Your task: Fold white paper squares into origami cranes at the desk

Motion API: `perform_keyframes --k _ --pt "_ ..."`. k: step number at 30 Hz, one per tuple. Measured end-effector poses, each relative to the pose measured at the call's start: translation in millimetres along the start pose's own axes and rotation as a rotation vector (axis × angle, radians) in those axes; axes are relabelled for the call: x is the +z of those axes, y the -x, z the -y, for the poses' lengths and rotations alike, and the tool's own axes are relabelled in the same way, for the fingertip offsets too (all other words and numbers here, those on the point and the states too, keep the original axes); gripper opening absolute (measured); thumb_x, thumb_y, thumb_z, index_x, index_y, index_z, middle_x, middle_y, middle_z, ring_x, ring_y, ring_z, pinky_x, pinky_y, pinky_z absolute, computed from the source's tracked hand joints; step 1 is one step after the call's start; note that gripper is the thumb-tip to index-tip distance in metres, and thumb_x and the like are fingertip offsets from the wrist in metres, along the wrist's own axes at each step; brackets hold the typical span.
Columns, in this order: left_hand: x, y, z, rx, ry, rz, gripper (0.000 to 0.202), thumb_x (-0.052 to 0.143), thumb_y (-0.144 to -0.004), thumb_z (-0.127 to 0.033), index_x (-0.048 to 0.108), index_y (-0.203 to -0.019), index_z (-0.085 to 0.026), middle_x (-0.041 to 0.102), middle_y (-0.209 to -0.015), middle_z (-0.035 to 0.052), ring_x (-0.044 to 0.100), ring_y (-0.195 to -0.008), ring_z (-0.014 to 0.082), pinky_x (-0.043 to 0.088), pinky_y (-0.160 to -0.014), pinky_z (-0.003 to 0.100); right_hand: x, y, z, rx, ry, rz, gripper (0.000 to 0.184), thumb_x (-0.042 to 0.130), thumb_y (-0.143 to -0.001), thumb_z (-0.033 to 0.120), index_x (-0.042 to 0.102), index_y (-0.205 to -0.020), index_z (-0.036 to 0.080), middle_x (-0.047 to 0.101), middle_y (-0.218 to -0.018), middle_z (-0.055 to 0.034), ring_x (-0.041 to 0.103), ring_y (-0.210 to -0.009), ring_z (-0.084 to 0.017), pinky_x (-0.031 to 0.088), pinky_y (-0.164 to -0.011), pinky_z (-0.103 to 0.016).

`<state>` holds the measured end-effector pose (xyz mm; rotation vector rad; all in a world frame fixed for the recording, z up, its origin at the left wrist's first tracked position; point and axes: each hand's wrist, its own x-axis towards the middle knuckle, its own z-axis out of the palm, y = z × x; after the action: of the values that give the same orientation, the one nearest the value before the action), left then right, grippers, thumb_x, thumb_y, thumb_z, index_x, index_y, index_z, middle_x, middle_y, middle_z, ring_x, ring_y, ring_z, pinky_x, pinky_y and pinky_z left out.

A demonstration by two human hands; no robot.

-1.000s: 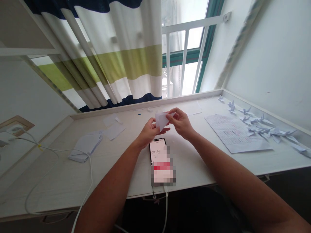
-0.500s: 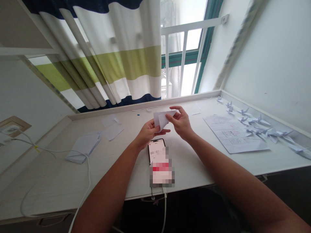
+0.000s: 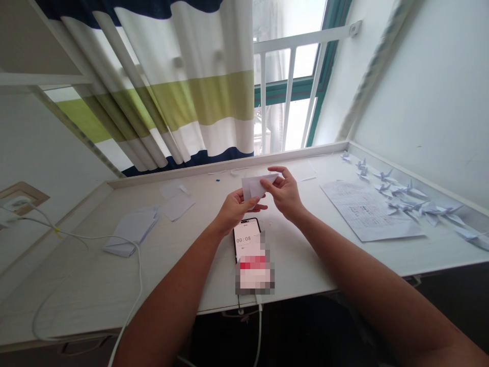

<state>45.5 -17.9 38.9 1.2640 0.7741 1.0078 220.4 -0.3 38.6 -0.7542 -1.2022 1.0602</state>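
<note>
A small folded white paper is held above the desk between both hands. My left hand pinches its lower edge from below. My right hand pinches its right corner, with the fingers curled around it. Just below the hands a phone lies face up on the desk, showing a timer.
A stack of white sheets lies at the left, with loose paper pieces behind it. A printed sheet lies at the right, and several folded paper cranes line the right wall. A white cable loops over the desk's left side.
The paper has turned a little between the fingers and the hands shifted slightly. The timer on the phone has advanced.
</note>
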Motion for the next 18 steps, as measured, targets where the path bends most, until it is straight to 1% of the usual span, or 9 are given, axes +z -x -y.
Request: perform_keyframes --k 3,7,10,15,18 --pt "-0.7 -0.4 1.1 0.011 -0.001 0.001 0.045 0.085 -0.085 -0.037 0.072 -0.121 -0.014 0.078 -0.12 0.0161 0.081 -0.092 0.0284 0.059 -0.095 0.048 0.0 0.8 1.7 0.007 0.026 -0.001 0.057 0.088 -0.079 0.05 0.054 -0.117 0.023 0.074 -0.084 -0.001 0.069 -0.074 -0.018 0.06 -0.069 -0.035" --pt "-0.6 0.0 0.8 0.017 0.0 0.0 0.047 0.085 -0.085 -0.037 0.071 -0.124 -0.014 0.078 -0.119 0.0158 0.081 -0.092 0.0284 0.059 -0.095 0.048 0.3 1.1 2.9 0.017 0.025 -0.003 0.059 0.087 -0.078 0.053 0.054 -0.116 0.023 0.074 -0.083 -0.0011 0.068 -0.074 -0.019 0.061 -0.068 -0.036" --pt "0.3 0.3 -0.2 0.017 0.003 -0.007 0.047 0.085 -0.085 -0.037 0.071 -0.124 -0.014 0.078 -0.119 0.0155 0.081 -0.091 0.028 0.06 -0.095 0.049 0.7 1.0 2.6 0.023 0.015 0.003 0.059 0.088 -0.078 0.052 0.054 -0.117 0.023 0.074 -0.084 -0.0013 0.068 -0.074 -0.018 0.061 -0.067 -0.036" --pt "0.6 -0.6 -0.5 0.025 0.021 -0.053 0.046 0.088 -0.082 -0.036 0.072 -0.119 -0.013 0.079 -0.112 0.0136 0.081 -0.087 0.0271 0.059 -0.095 0.049 1.0 0.2 0.8 0.023 0.0 0.005 0.058 0.088 -0.078 0.05 0.053 -0.116 0.023 0.072 -0.082 -0.0004 0.067 -0.072 -0.018 0.061 -0.071 -0.038" --pt "-0.2 -1.2 0.0 0.034 0.025 -0.051 0.046 0.088 -0.081 -0.035 0.072 -0.118 -0.013 0.079 -0.112 0.0133 0.081 -0.088 0.0276 0.059 -0.096 0.05 0.7 -0.5 -0.6 0.029 -0.006 0.004 0.059 0.089 -0.077 0.05 0.054 -0.116 0.023 0.072 -0.081 0.0001 0.067 -0.072 -0.018 0.061 -0.074 -0.039"
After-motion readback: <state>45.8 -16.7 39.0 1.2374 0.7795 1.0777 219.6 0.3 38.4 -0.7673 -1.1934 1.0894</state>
